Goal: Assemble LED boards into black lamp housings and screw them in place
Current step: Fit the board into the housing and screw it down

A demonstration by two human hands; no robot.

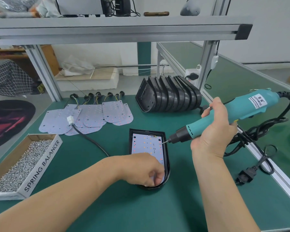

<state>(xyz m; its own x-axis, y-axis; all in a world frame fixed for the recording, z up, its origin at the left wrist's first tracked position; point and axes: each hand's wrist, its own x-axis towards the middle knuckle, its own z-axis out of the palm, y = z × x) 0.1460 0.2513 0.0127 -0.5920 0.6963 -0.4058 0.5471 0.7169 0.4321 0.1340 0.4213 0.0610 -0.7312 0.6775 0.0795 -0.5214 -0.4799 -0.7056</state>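
A black lamp housing (pixel 164 143) lies flat on the green bench with a white LED board (pixel 146 144) inside it. My left hand (pixel 141 169) covers the housing's rounded near end, its fingers curled down onto the board; whether they pinch anything is hidden. My right hand (pixel 214 129) grips a teal electric screwdriver (pixel 228 114), and the bit tip touches the board near its far right corner.
A cardboard box of screws (pixel 22 164) sits at the left. Several loose LED boards with wires (pixel 84 118) lie behind, next to a row of nested black housings (pixel 171 96). The screwdriver's black cord and plug (pixel 251 164) trail to the right. A shelf frame stands overhead.
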